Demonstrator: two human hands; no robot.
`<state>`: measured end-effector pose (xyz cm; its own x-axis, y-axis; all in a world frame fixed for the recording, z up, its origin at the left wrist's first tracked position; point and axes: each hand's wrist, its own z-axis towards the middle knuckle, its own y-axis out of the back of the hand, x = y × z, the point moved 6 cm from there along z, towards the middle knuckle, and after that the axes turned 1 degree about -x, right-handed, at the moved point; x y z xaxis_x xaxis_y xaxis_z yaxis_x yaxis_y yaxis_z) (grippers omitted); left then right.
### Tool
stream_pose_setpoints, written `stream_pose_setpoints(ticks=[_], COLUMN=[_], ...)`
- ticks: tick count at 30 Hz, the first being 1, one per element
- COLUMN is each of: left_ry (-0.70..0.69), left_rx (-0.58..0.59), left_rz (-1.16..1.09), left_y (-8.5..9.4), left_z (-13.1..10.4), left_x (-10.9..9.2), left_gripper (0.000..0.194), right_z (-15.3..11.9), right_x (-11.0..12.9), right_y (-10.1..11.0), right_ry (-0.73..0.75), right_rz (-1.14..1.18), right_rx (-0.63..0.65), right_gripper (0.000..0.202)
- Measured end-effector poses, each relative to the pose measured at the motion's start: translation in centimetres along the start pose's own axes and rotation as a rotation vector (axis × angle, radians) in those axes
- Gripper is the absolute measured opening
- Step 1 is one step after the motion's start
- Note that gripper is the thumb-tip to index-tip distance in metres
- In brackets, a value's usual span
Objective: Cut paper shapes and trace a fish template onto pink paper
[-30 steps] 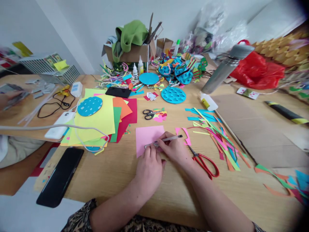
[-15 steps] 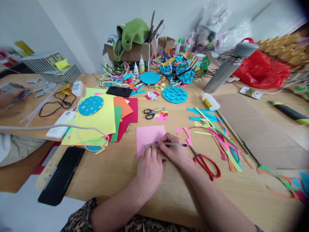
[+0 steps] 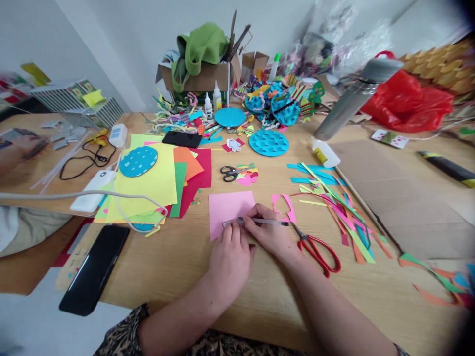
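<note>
A pink sheet of paper (image 3: 226, 205) lies in front of me. Over its lower part a slim pen (image 3: 272, 222) with a dark end lies sideways. My right hand (image 3: 267, 232) pinches the pen near its middle. The fingers of my left hand (image 3: 230, 252) are curled together over the pen's left end, partly hiding it. Red-handled scissors (image 3: 317, 252) lie right of my right hand, beside a cut pink paper scrap (image 3: 287, 207). Small black scissors (image 3: 230, 173) rest beyond the sheet, next to colourful paper cutouts (image 3: 248, 177).
Coloured sheets (image 3: 148, 193) are stacked left, near a black phone (image 3: 94, 269). Paper strips (image 3: 349, 217), a glue bottle (image 3: 326, 153), a steel flask (image 3: 343, 106) and cardboard (image 3: 397, 198) occupy the right. Another person's hand (image 3: 25, 143) is at far left.
The view has shifted slightly. Both of my hands and the pen keep practically the same place over the pink paper. The other person's hand at far left has moved a little.
</note>
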<state>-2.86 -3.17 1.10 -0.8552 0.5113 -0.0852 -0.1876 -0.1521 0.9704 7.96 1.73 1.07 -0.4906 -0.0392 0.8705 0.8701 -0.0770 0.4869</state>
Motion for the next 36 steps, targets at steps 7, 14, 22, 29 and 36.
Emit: stream_pose_setpoints(ticks=[7,14,22,29,36], left_ry=[-0.010,-0.001,0.004,0.013,-0.007], left_rx=[0.001,0.035,0.035,0.047,0.058], left_rz=[0.021,-0.008,-0.006,-0.009,0.013], left_y=[0.0,0.1,0.1,0.2,0.4], left_z=[0.0,0.1,0.1,0.2,0.4], left_x=[0.0,0.0,0.1,0.0,-0.2], left_gripper=[0.046,0.047,0.048,0.047,0.048], right_z=[0.0,-0.1,-0.1,0.4,1.4], right_x=[-0.1,-0.4,-0.2,-0.3,-0.8], right_y=[-0.2,-0.3,-0.2,-0.2,-0.1], right_ry=[-0.014,-0.023,-0.020,-0.068,-0.168], right_rz=[0.030,0.046,0.054,0.120,0.152], right_rx=[0.028,0.042,0.060,0.080,0.086], right_gripper=[0.011,0.011,0.011,0.008,0.012])
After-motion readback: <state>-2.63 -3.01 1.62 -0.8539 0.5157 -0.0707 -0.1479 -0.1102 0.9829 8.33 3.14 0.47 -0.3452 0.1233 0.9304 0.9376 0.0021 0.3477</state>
